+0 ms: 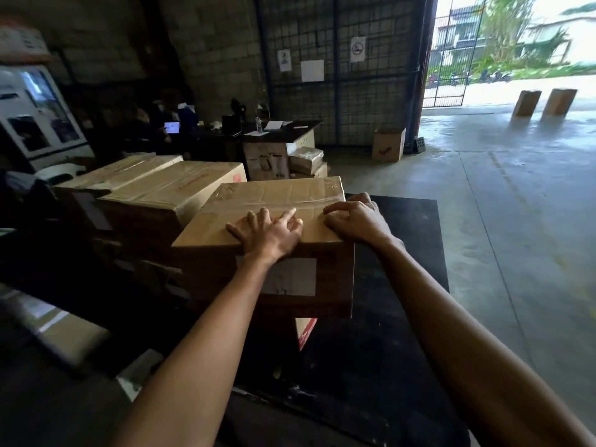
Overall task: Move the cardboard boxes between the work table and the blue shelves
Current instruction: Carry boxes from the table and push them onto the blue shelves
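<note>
A sealed cardboard box (274,217), taped shut along its top seam so its contents cannot be seen, sits on a dark counter (400,285) toward the counter's far left part, with a pale label on the side facing the camera. It appears to rest on something lower, of which a red-and-white corner (305,333) shows beneath its near edge. The left hand (267,232) lies on the box's top near the near edge, fingers (288,217) spread and nearly straight, pressing flat on the cardboard. The right hand (356,217) is at the box's near right corner, its fingers (335,209) curled onto the top and bent over the right edge, gripping that corner. Both bare forearms reach in from the bottom of the view. Just left of and behind this box stand two larger closed boxes (167,188), side by side and touching it, also taped, one with a red mark at its corner. Farther back a second counter (290,132) carries papers, a bottle and dark items, with small wrapped parcels (306,161) stacked beside its base. On the concrete floor (503,195) an open box (388,145) stands by a wire-mesh wall (342,69), and two upright boxes (545,103) stand near the bright doorway.
</note>
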